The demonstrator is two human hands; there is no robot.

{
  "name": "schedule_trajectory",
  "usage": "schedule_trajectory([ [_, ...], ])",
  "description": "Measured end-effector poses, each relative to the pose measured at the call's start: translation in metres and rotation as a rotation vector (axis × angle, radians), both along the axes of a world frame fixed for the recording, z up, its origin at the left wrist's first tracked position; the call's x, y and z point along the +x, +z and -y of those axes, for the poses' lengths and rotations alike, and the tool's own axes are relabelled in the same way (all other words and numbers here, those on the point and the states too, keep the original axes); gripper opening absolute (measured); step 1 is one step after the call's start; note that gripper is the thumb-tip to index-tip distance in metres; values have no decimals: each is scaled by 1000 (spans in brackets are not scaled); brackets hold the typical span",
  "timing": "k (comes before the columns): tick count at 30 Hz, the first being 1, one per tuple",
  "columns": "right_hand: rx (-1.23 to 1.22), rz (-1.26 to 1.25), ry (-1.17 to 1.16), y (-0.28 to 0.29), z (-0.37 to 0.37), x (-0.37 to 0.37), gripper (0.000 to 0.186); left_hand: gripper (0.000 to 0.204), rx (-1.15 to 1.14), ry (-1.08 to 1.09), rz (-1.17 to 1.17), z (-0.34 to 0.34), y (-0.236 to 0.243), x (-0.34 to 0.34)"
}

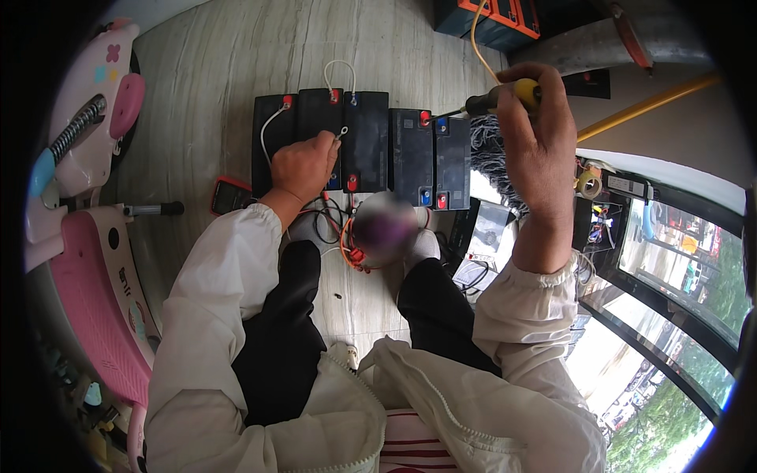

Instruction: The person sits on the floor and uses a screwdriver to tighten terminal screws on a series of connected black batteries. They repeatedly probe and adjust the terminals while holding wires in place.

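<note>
Five black batteries (363, 142) stand side by side in a row on the floor (213, 63), far of the person's knees, each with red and blue terminal caps on its top. A short white wire (339, 69) loops between two terminals at the far edge of the row, and a second white wire (270, 122) runs down from the red terminal of the leftmost battery. The floor is pale grey stone with faint streaks. A red-cased meter (230, 195) lies on it just left of the row, and loose red, orange and black leads (335, 229) lie between the row and the knees. A pink and white ride-on scooter (87, 197) stands at the left; an orange and black case (497, 20) sits at the far right, and glazed panels close the right side. The left hand (303, 165) rests over the second battery, palm down, its fingers (327, 143) pinched together on a thin white lead ending in a ring lug (343, 132). The right hand (536, 134) is raised at the right end of the row, fingers wrapped tight round the black and yellow handle of a screwdriver (505, 96), whose shaft points left toward the rightmost batteries.
</note>
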State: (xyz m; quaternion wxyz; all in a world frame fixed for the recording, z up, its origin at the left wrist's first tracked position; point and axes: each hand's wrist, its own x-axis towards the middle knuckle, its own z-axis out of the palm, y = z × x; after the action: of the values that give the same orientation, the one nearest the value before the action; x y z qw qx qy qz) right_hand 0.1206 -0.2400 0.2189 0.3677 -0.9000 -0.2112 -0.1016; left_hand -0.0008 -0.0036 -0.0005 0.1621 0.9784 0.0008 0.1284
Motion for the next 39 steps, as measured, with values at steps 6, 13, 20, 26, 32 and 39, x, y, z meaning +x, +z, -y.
schedule_trajectory([
  [6,-90,9,-47,0,-4,1,24,19,-6,-5,21,0,2,-1],
  [13,91,17,112,-5,-1,1,23,19,1,-5,16,0,0,0],
  [20,-144,38,-64,-1,-3,3,22,19,8,-7,30,-2,0,-1],
  [26,105,1,61,-5,0,2,28,20,-3,-13,48,1,1,1],
  [32,-195,25,-50,2,1,2,26,20,23,3,10,-3,2,-2],
  [39,-1,53,58,-2,-1,0,25,20,6,5,13,0,1,0],
])
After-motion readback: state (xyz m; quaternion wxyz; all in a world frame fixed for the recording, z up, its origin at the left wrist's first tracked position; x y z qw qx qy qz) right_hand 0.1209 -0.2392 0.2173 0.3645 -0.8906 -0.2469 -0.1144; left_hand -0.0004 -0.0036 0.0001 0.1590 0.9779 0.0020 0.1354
